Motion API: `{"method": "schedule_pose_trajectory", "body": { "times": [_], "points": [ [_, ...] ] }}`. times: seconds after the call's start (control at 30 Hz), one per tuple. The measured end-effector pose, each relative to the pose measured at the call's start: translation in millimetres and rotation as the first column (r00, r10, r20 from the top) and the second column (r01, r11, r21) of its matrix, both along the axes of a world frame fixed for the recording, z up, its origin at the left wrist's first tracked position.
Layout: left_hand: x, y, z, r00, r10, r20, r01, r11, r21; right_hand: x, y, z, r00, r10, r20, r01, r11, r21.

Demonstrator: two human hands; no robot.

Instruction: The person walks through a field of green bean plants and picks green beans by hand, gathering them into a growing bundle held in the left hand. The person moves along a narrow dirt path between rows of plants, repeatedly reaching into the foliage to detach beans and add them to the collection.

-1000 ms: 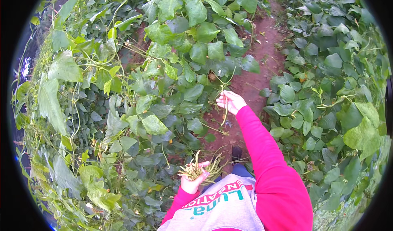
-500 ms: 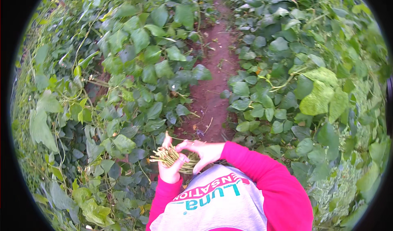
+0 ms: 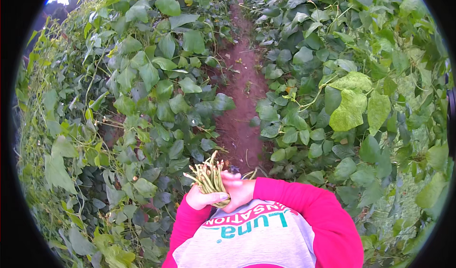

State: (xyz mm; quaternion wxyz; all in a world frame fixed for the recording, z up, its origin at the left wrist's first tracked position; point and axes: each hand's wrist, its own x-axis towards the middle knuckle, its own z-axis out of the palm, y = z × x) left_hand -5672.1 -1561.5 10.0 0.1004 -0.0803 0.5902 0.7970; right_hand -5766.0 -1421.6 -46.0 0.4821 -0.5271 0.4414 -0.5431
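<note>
A bundle of long, slender green bean pods (image 3: 209, 177) is held before my chest, its pale and reddish tips fanning up and to the left. My left hand (image 3: 203, 197) is closed round the lower part of the bundle, thumb across the front. Pressed against the bundle's right side is my right hand (image 3: 240, 192), its fingers curled in by the pods and partly hidden. A thin green piece sticks out just beyond the right hand; where it joins is hidden.
Dense leafy bean vines (image 3: 161, 85) rise on the left, and more leafy vines (image 3: 349, 109) stand on the right. Between them a narrow strip of reddish-brown soil (image 3: 242, 106) runs away from me. Larger yellowish-green leaves hang at the right.
The bundle has turned more upright, tips now pointing up. My right hand has moved from over the bundle to its right side. The view has tilted up slightly.
</note>
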Motion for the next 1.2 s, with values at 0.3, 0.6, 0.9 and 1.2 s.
{"method": "schedule_pose_trajectory", "body": {
  "times": [0.3,0.6,0.9,1.2],
  "points": [
    [-45.0,-24.3,-21.9,0.968,0.157,-0.198,-0.171,0.984,-0.058,-56.9,-34.0,-13.8,0.971,-0.075,-0.226,0.101,0.989,0.104],
    [-110.2,-90.1,-4.0,0.823,0.279,-0.495,-0.312,0.950,0.017,-159.0,-72.7,-29.2,0.990,-0.113,-0.083,0.124,0.983,0.134],
    [-180.8,-129.9,26.7,0.782,0.225,-0.582,-0.239,0.969,0.053,-249.7,-108.6,-79.6,0.866,-0.463,0.190,0.368,0.847,0.384],
    [-241.3,-149.2,17.0,0.876,0.059,-0.478,-0.090,0.995,-0.042,-348.3,-124.6,-104.0,0.599,-0.798,0.070,0.661,0.542,0.520]
  ]
}}
